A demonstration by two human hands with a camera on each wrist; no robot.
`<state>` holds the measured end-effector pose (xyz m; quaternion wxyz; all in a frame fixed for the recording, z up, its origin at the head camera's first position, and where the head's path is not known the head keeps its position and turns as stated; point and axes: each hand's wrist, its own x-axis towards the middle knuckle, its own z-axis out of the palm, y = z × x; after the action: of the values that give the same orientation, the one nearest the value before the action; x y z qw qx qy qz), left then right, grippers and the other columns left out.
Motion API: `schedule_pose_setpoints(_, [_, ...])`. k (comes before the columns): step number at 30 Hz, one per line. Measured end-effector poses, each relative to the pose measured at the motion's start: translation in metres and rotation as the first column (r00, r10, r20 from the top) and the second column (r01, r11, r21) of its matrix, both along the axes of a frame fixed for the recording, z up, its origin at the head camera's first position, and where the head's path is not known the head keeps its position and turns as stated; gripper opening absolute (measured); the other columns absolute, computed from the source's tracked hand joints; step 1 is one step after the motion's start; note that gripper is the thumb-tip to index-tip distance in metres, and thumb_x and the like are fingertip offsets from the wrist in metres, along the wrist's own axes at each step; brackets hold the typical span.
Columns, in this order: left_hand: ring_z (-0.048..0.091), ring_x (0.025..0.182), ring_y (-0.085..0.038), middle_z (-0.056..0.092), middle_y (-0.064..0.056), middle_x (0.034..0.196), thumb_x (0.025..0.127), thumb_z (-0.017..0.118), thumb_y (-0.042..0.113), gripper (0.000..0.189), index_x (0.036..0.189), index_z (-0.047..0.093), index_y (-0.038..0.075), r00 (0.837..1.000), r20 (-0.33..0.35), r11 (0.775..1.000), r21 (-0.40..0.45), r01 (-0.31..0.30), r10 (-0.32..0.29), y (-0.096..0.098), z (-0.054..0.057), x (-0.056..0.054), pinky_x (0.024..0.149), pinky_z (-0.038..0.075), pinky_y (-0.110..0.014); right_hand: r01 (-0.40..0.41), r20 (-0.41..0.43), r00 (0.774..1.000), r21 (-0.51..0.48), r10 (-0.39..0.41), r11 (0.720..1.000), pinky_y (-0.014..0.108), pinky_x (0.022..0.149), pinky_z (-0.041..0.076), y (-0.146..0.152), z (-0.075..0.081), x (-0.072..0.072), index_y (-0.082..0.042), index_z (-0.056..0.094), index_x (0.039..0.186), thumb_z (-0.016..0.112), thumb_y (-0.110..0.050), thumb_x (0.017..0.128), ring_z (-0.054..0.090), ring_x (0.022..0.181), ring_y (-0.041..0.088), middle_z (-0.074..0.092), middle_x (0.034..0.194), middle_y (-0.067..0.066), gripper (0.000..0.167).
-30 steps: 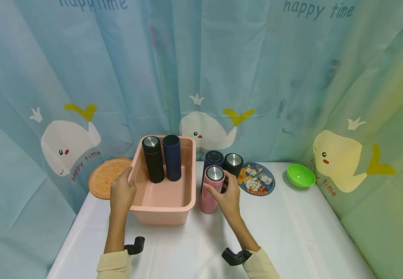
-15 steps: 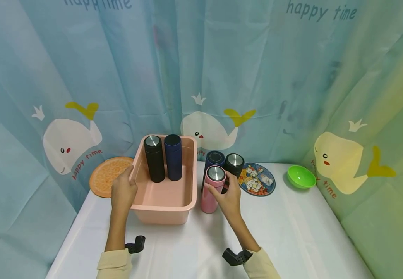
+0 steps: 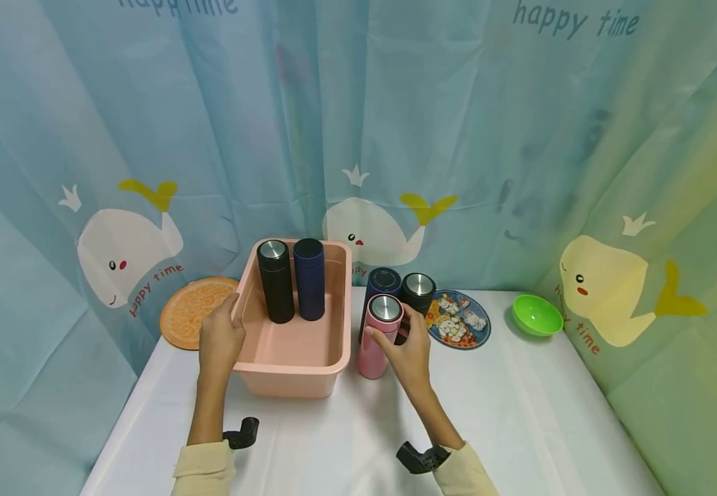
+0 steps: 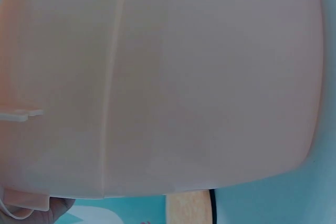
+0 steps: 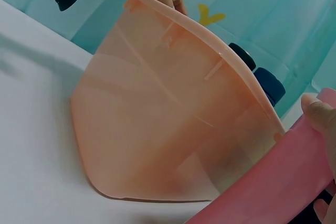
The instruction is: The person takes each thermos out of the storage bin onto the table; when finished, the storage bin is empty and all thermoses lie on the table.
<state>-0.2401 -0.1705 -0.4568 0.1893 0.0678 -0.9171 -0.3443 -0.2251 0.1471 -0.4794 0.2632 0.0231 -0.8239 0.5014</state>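
Note:
A pink thermos bottle point(image 3: 373, 355) with a steel-topped lid stands upright on the table, right of a pink plastic bin point(image 3: 290, 382). My right hand point(image 3: 410, 348) grips its upper part, thumb on the near side. The left hand point(image 3: 220, 337) holds the bin's left rim. Inside the bin, a black thermos point(image 3: 277, 293) and a dark blue thermos point(image 3: 310, 286) stand side by side toward the back. Behind the pink bottle are another dark blue thermos point(image 3: 384, 279) and a black thermos point(image 3: 419, 293), both partly hidden. The left wrist view is mostly filled by the bin's outer wall point(image 4: 210, 87).
An orange round mat point(image 3: 187, 317) lies at the back left, partly behind the left hand. A round cartoon-printed plate point(image 3: 460, 320) lies right of the bottles. Farther right sits a green bowl point(image 3: 536, 315). A blue curtain point(image 3: 420, 124) hangs along the table's back edge.
The head view has shifted slightly. Both hands keep their grips, and the bottles and bin show no visible movement on the table.

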Motion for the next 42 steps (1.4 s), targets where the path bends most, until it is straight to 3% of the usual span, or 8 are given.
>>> schedule_pose_setpoints(14, [0.061,0.109,-0.051,0.059,-0.028,0.129,0.088,0.05,-0.004,0.047,0.135,0.055,0.0,1.0,-0.001,1.0,0.008,-0.006,0.006,0.0,0.001,0.0,0.084,0.05,-0.06,-0.026,-0.082,0.996,-0.032,0.024,0.999,0.046,0.091,0.053,0.008,0.003,0.006,-0.005,0.054,0.131,0.087,-0.022,0.072,0.059,0.108,0.024,0.059,0.121,0.012,0.071])
schedule_pose_setpoints(24, [0.059,0.112,-0.051,0.057,-0.027,0.133,0.09,0.051,-0.003,0.047,0.137,0.053,0.0,1.0,0.026,1.0,0.022,0.006,-0.007,-0.001,0.001,0.0,0.085,0.05,-0.059,-0.029,-0.207,0.978,-0.06,0.016,0.998,0.057,0.088,0.048,0.009,0.025,0.004,0.009,0.052,0.129,0.084,-0.002,0.071,0.055,0.109,0.04,0.057,0.117,0.028,0.066])
schedule_pose_setpoints(31, [0.06,0.11,-0.051,0.058,-0.028,0.132,0.09,0.051,-0.003,0.047,0.137,0.053,0.0,1.0,0.02,1.0,0.013,0.004,-0.004,-0.001,0.0,-0.001,0.085,0.05,-0.06,-0.019,-0.258,0.966,-0.008,0.016,1.0,0.047,0.09,0.05,0.013,0.042,-0.003,0.002,0.054,0.129,0.084,-0.011,0.075,0.055,0.111,0.028,0.059,0.118,0.016,0.063])
schedule_pose_setpoints(42, [0.059,0.112,-0.051,0.057,-0.028,0.132,0.09,0.051,-0.003,0.047,0.137,0.053,0.0,0.999,0.031,1.0,0.022,0.004,-0.005,0.0,0.001,0.0,0.085,0.05,-0.06,-0.092,-0.373,0.924,0.005,0.087,0.996,0.048,0.09,0.049,-0.001,0.077,-0.019,-0.007,0.056,0.131,0.083,-0.01,0.075,0.055,0.112,0.026,0.06,0.119,0.013,0.062])
